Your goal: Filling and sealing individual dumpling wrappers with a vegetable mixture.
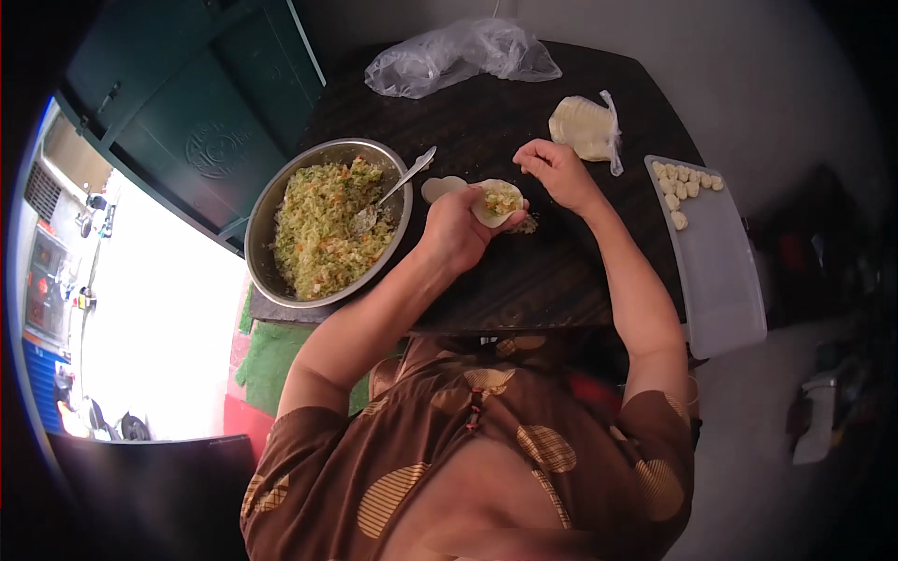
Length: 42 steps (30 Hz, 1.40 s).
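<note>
My left hand (455, 232) is closed around a round, pale dumpling wrapper (487, 215), cupping it above the table. A small heap of chopped vegetable filling (503, 195) lies in it. Past my left hand's knuckles, more pale round wrappers (440, 189) rest on the table. To the right, my right hand (564, 181) hovers with fingers curled together; whether anything is between them is hidden. A large steel bowl (405, 208) at the left holds shredded green and orange filling (327, 229). A metal spoon (409, 174) leans in it, handle over the rim.
The dark table (571, 280) carries a crumpled clear plastic bag (458, 61) at the far edge and a bagged stack of wrappers (580, 126). At the right edge, a whitish tray (716, 271) holds several small shaped dumplings (681, 184). A green door (210, 103) stands at the left.
</note>
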{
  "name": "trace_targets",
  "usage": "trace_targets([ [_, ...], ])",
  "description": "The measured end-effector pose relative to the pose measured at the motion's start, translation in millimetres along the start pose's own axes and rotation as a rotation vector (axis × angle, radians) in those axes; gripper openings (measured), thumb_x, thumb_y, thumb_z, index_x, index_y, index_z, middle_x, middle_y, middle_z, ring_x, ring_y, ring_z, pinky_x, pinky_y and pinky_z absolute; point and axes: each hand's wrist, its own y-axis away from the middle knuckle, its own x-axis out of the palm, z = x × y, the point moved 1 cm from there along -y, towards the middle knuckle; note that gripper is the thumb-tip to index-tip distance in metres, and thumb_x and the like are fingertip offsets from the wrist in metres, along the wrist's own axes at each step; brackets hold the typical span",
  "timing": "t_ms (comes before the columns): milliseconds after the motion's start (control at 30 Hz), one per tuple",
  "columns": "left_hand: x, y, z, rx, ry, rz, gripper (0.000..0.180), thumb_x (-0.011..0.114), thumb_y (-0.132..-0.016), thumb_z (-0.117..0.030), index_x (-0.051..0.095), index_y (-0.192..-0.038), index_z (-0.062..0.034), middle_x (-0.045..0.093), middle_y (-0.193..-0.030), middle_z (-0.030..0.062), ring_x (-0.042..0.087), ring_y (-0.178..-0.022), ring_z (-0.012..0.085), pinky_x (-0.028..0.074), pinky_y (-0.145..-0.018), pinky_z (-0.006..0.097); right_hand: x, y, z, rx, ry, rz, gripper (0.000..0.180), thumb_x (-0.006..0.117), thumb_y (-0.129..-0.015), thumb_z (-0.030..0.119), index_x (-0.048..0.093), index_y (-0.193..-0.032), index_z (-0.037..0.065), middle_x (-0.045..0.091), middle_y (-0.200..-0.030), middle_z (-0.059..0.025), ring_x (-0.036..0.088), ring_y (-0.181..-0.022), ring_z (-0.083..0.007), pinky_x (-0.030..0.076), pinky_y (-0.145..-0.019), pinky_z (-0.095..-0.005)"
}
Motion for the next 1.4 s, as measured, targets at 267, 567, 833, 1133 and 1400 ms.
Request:
trace_targets([
  [267, -15, -21, 4, 0.064, -0.072, -0.037, 0.032, 0.031, -0.094, -0.008, 0.039, -0.118, 0.0113, 0.050, -0.118, 0.0240, 0.056, -0.106, 0.0358, 0.052, -0.088, 0.044, -3, 18, 22, -0.005, 0.138, 0.169, 0.006, 0.062, -0.084, 0.005, 0.060, -0.086, 0.001, 0.054, -0.080, -0.0001, 0.052, -0.072, -0.0064, 0.043, -0.065, -0.0223],
  [567, -24, -25, 13, 0.033, -0.098, 0.021, 0.028, 0.034, -0.094, -0.006, 0.046, -0.110, 0.0126, 0.055, -0.109, 0.0228, 0.061, -0.096, 0.0316, 0.056, -0.082, 0.042, 14, 23, 20, -0.151, 0.329, 0.205, 0.006, 0.063, -0.079, 0.003, 0.059, -0.081, 0.000, 0.052, -0.076, -0.0047, 0.053, -0.067, -0.0110, 0.043, -0.060, -0.0250],
  [833, -24, -19, 10, 0.006, -0.116, 0.020, 0.029, 0.034, -0.093, -0.005, 0.047, -0.109, 0.0138, 0.057, -0.107, 0.0234, 0.063, -0.093, 0.0304, 0.056, -0.082, 0.038, 16, 24, 32, 0.011, 0.203, 0.171, 0.003, 0.061, -0.080, 0.001, 0.059, -0.082, 0.000, 0.054, -0.076, -0.0047, 0.054, -0.066, -0.0113, 0.044, -0.059, -0.0248],
  [1133, -23, -17, 9, 0.044, -0.133, 0.042, 0.029, 0.034, -0.093, -0.008, 0.049, -0.107, 0.0130, 0.058, -0.104, 0.0229, 0.063, -0.092, 0.0303, 0.056, -0.081, 0.037, 18, 23, 31, -0.065, 0.193, 0.084, 0.006, 0.063, -0.081, 0.003, 0.060, -0.085, 0.000, 0.057, -0.074, -0.0024, 0.052, -0.066, -0.0076, 0.043, -0.059, -0.0235],
  [1400, -25, -21, 1, 0.294, -0.138, -0.194, 0.027, 0.032, -0.092, -0.009, 0.045, -0.106, 0.0100, 0.058, -0.101, 0.0239, 0.065, -0.088, 0.0339, 0.057, -0.074, 0.038, -8, 23, 34, 0.356, 0.441, 0.310, 0.031, 0.073, -0.076, 0.018, 0.059, -0.096, -0.002, 0.060, -0.072, -0.0074, 0.055, -0.066, -0.0114, 0.045, -0.061, -0.0271],
])
